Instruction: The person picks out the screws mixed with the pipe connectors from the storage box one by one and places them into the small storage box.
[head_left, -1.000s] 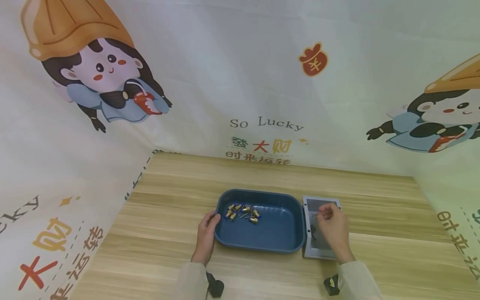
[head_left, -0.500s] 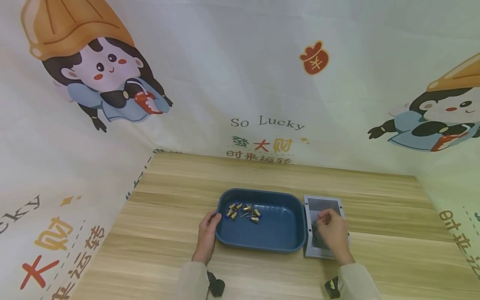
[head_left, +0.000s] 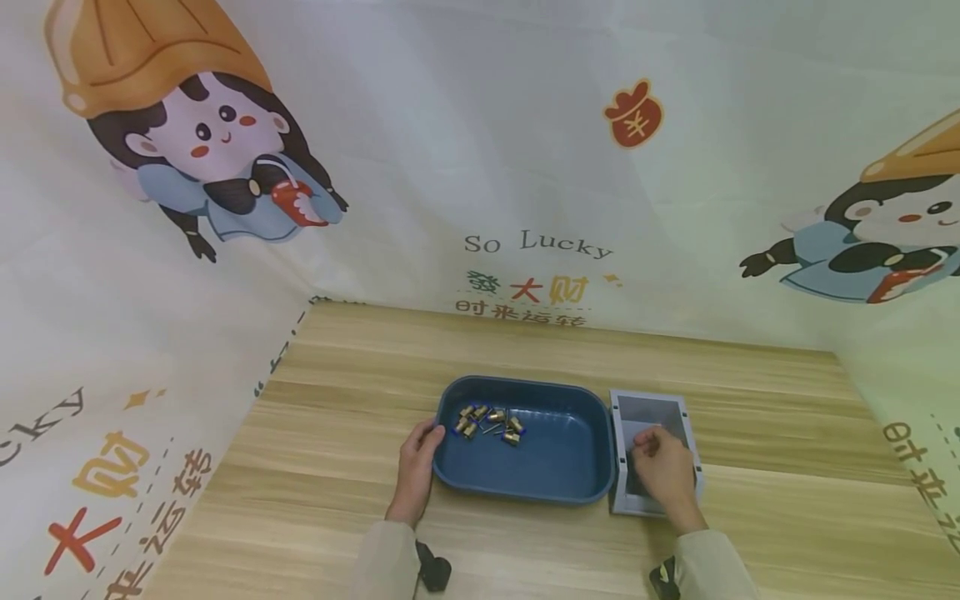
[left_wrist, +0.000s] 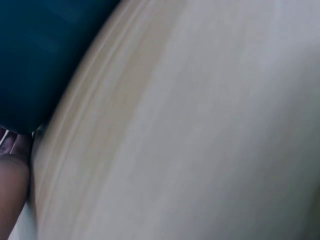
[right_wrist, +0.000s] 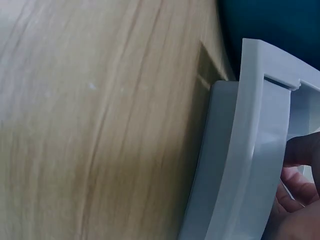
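Wood-grain tabletop: my left hand grips a blue tray at nine o'clock, brass fittings inside toward ten; at three, my right hand curls inside a grey bin, any hold unclear.

Left grip touching blue bin, blurred wooden tabletop

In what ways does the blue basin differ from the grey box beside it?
The basin is dark blue; the box is light grey. The basin is wider, with rounded corners; the box is narrower, with squarer ones. The left hand holds the basin; the right hand is partly inside the box. Both are open-topped and stand on the table.
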